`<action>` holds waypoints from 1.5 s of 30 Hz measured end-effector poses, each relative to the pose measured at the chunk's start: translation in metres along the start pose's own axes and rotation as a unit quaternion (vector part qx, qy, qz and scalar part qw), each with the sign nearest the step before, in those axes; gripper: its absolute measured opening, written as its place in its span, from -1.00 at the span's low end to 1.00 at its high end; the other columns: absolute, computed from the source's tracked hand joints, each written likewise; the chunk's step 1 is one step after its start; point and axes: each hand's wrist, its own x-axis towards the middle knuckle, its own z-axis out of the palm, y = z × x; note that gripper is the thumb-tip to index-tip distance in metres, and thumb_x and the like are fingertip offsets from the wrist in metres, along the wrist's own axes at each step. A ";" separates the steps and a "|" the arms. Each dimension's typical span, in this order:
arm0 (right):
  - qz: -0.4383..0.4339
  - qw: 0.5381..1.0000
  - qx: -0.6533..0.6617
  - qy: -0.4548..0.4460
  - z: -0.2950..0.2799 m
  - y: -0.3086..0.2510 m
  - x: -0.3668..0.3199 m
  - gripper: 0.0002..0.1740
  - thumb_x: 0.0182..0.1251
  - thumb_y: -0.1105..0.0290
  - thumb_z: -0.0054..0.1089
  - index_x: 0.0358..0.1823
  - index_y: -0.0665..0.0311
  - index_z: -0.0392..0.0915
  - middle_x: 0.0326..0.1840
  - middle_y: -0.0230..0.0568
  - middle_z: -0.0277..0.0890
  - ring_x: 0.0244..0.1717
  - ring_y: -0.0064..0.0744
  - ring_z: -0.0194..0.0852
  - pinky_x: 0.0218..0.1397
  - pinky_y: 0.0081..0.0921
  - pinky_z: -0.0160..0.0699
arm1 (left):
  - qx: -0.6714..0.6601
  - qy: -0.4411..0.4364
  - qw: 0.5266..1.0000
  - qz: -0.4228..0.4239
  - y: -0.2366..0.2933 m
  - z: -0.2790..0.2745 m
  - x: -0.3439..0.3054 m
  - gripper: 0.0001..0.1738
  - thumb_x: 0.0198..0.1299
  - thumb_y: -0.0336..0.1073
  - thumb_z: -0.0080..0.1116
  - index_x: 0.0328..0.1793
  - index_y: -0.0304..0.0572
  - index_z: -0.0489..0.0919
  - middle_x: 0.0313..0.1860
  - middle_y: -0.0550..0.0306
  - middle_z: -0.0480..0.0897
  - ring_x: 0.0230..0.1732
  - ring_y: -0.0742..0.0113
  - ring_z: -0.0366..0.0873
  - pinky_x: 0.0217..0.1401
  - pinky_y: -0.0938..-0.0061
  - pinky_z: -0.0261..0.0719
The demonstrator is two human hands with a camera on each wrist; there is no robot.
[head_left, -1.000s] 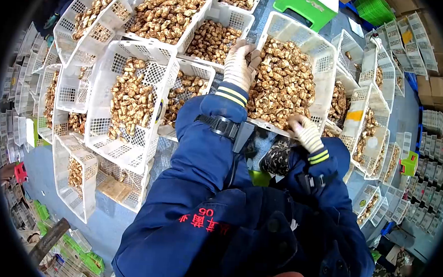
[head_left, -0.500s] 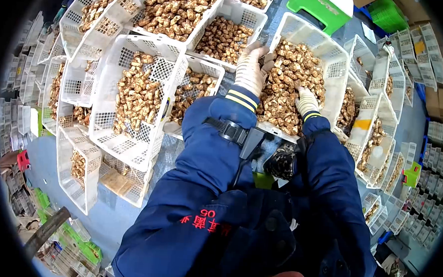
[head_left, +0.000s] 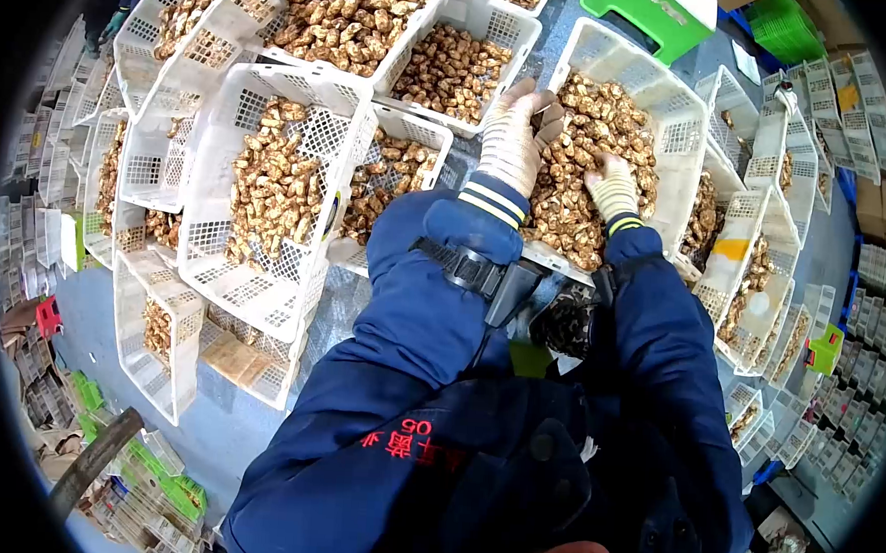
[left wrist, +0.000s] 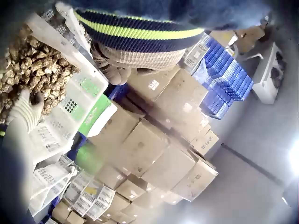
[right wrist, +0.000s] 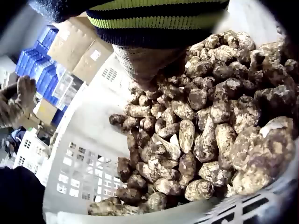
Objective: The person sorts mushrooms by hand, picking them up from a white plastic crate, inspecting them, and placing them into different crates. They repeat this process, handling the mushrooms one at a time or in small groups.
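Note:
My gloved left hand (head_left: 516, 135) is over the left rim of a white plastic basket (head_left: 672, 118), fingers loosely bent and thumb apart, with no held thing showing. The basket is heaped with brown, soil-flecked mushrooms (head_left: 576, 218). My gloved right hand (head_left: 613, 185) reaches into the heap, fingers bent down among the mushrooms; whether it grips one I cannot tell. In the left wrist view the right hand (left wrist: 25, 109) also lies on the heap. The right wrist view shows the cream glove cuff above the mushrooms (right wrist: 205, 140), the fingertips hidden, and the left hand (right wrist: 21, 102) raised beyond the basket wall.
More mushroom baskets stand to the left, one wide basket (head_left: 204, 254) nearest, and others (head_left: 744, 262) crowd the right side. A green-and-white stool (head_left: 657, 17) is beyond the main basket. Cardboard boxes (left wrist: 140, 144) and blue crates (left wrist: 229, 70) are stacked further off.
My right hand has moved from the near right rim up and inward onto the mushroom heap. The left hand stays by the left rim. The head view has shifted slightly.

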 end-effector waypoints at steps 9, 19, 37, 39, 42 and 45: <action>0.186 0.818 0.531 -0.123 -0.028 0.021 -0.010 -0.35 0.11 0.17 0.32 0.20 0.35 0.40 0.04 -0.15 0.52 -0.03 -0.18 0.55 0.07 -0.33 0.57 | 0.006 0.000 1.000 0.002 0.001 0.000 -0.001 -0.49 0.22 -0.38 0.11 0.30 -0.28 0.31 -0.07 0.03 0.53 -0.22 0.33 0.56 -0.20 0.50 0.61; 0.128 0.980 0.022 -0.153 -0.012 -0.025 0.031 -0.36 0.16 0.00 0.25 0.21 0.20 0.46 0.03 0.13 0.57 0.08 -0.03 0.53 0.18 -0.24 0.47 | 0.030 -0.007 1.000 0.003 0.002 0.003 -0.005 -0.51 0.22 -0.36 0.12 0.28 -0.28 0.35 -0.06 0.04 0.56 -0.14 0.32 0.58 -0.11 0.52 0.62; 0.146 0.978 0.132 -0.073 -0.031 -0.007 0.047 -0.39 0.13 0.01 0.29 0.12 0.27 0.54 0.02 0.06 0.59 0.04 -0.14 0.56 0.14 -0.33 0.46 | 0.027 -0.028 0.999 -0.016 -0.001 0.000 -0.001 -0.49 0.24 -0.37 0.11 0.31 -0.30 0.33 -0.08 0.03 0.58 -0.14 0.29 0.59 -0.09 0.51 0.63; 0.026 0.995 -0.081 -0.058 -0.010 -0.006 0.053 -0.53 0.20 0.12 0.22 0.08 0.21 0.56 -0.03 0.13 0.58 0.02 0.06 0.55 0.13 -0.23 0.51 | 0.031 -0.029 0.999 -0.020 -0.001 0.001 0.000 -0.50 0.24 -0.37 0.10 0.30 -0.31 0.33 -0.08 0.04 0.58 -0.15 0.30 0.60 -0.12 0.54 0.64; 0.076 0.984 -0.083 -0.141 -0.004 -0.011 0.058 -0.47 0.22 0.12 0.22 0.18 0.19 0.49 0.09 0.10 0.53 0.10 0.05 0.50 0.19 -0.21 0.46 | 0.035 -0.034 0.999 -0.021 -0.002 0.000 0.001 -0.51 0.23 -0.38 0.10 0.29 -0.30 0.34 -0.07 0.05 0.58 -0.18 0.32 0.60 -0.14 0.55 0.66; 0.041 0.975 -0.104 -0.190 -0.014 -0.015 0.053 -0.35 0.11 0.08 0.31 0.24 0.15 0.43 0.13 0.12 0.50 0.14 0.04 0.48 0.23 -0.23 0.46 | 0.036 -0.035 0.999 -0.021 -0.004 0.001 0.003 -0.50 0.22 -0.39 0.11 0.29 -0.30 0.33 -0.07 0.04 0.58 -0.16 0.31 0.60 -0.13 0.54 0.66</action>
